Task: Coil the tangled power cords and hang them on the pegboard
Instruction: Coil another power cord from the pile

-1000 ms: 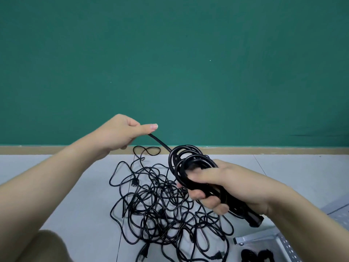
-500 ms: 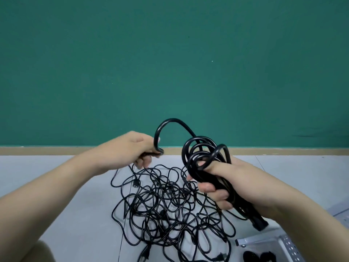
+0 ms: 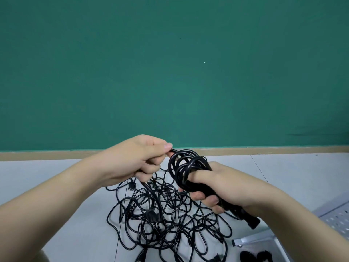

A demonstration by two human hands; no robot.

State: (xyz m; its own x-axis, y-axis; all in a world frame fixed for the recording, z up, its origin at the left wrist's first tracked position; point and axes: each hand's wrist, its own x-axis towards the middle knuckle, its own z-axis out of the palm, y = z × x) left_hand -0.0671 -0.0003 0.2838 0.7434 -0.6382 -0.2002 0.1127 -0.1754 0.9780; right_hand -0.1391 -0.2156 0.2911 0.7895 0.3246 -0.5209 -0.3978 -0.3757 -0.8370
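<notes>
**Another loop comes home to the bundle**

Closing in now, the left hand (image 3: 143, 159) has swung across from its stretch out to the side and sits right against the coil (image 3: 188, 167), feeding the cord's free run onto the top of the stack. Thumb and curled fingers pinch that cord, which trails down from under the palm into the tangled pile (image 3: 166, 220) on the floor below both hands.

Over on the other side, the right hand (image 3: 222, 188) clamps the coil tight, fingers wrapped round the gathered turns, thumb laid across them so nothing springs loose. A plug end (image 3: 253, 222) pokes out below its wrist.

That grip looks deliberate: one hand anchors, the other lays loops. My read is the coiling of this cord is midway, with plenty of slack yet in the heap.

The pegboard (image 3: 336, 220), perforated and grey, lies low to the right of the right hand, near but apart.
</notes>
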